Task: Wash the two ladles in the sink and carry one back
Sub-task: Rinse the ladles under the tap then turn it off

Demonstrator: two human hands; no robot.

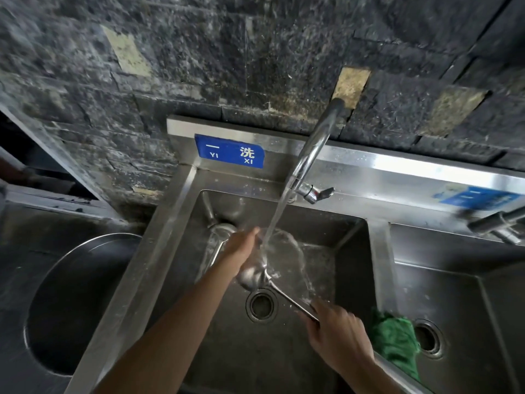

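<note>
A steel ladle (252, 275) is held over the sink basin (335, 240), its bowl under the running water from the tap (312, 146). My right hand (338, 334) grips its handle at the lower right. My left hand (244, 245) rests on the bowl's upper side, fingers stretched toward the stream. A second ladle (217, 237) lies in the basin's back left corner, its handle running down toward my left wrist.
The basin's drain (261, 305) sits just below the held ladle. A green cloth (395, 336) hangs on the divider to a second basin (454, 294) on the right. A large round metal pan (71, 302) is at the left. A dark stone wall stands behind.
</note>
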